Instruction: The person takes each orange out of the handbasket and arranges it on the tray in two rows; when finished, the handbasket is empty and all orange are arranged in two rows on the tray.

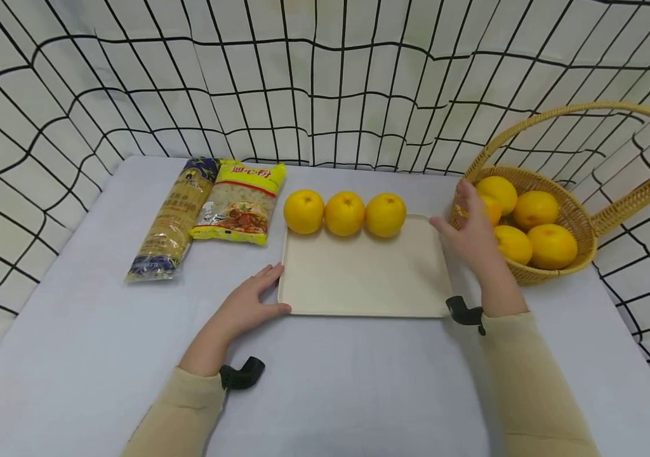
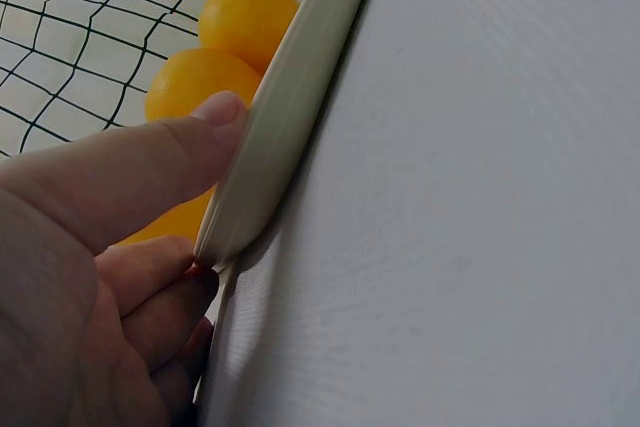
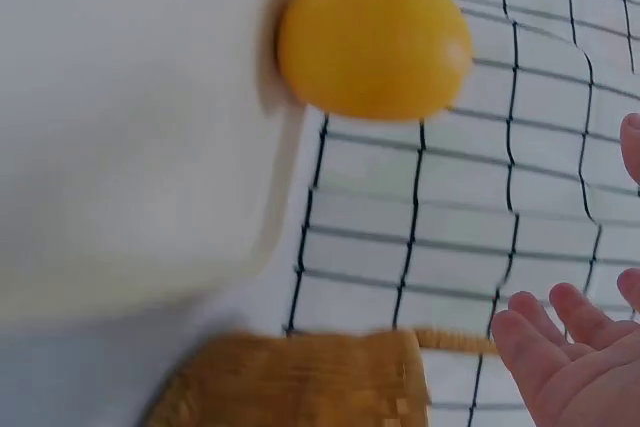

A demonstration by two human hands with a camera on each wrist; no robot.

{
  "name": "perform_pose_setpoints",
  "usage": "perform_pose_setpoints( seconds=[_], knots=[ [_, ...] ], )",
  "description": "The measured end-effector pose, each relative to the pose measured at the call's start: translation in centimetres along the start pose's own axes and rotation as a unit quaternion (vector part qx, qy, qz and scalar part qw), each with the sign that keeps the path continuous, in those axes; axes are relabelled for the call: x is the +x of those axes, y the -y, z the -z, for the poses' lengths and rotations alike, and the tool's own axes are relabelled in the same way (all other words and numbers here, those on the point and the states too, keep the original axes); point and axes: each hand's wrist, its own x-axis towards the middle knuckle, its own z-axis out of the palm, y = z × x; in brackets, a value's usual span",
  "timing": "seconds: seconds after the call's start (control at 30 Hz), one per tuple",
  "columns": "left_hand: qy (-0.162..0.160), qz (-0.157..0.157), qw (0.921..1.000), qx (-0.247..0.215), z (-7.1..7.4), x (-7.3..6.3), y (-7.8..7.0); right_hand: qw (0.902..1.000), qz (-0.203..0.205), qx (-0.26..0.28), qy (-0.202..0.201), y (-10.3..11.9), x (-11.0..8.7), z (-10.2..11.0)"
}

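Tabletop (image 1: 359, 387): big and white, under the tray (image 1: 359, 273) and all around it.
Basket (image 1: 536, 275): brown and woven, just right of the tray. A bump on its tall handle might tip it and spill its oranges (image 1: 553, 246).
Tray: cream, flat, with a low rim. A hard shove on one side might tilt or slide it, and round fruit could roll off.
Long bag (image 1: 171, 222) and bright pack (image 1: 239, 203): side by side, left of the tray.
Left hand (image 1: 247, 304): at the tray's near left corner. Its grip is fairly wide, thumb and fingers touching the edge.
Right hand (image 1: 476, 238): just right of the tray, by the basket. Its grip is wide and holds nothing.
Tray oranges (image 1: 344, 214): three in a row along the tray's far edge, round, shiny and yellow-orange.
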Motion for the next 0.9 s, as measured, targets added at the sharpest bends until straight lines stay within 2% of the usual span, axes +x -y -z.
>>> perform_pose_setpoints(
  seconds=[0.1, 0.33, 0.6, 0.9],
  knots=[
    [0.0, 0.003, 1.0, -0.006, 0.0, 0.0, 0.1, 0.9997, 0.001, -0.015, -0.021, -0.7, -0.6, 1.7],
    [0.001, 0.0, 0.9999, -0.011, 0.0, -0.1, 0.1, 0.9975, -0.042, -0.044, -0.036, -3.8, -1.8, 5.0],
    [0.001, -0.002, 1.0, -0.008, 0.1, -0.1, 0.1, 0.9935, -0.061, -0.095, 0.016, -6.4, -2.5, 7.3],
    [-0.001, -0.004, 1.0, 0.001, 0.0, 0.1, 0.1, 0.9886, -0.072, -0.12, 0.056, -7.6, -2.4, 8.1]
  ],
)
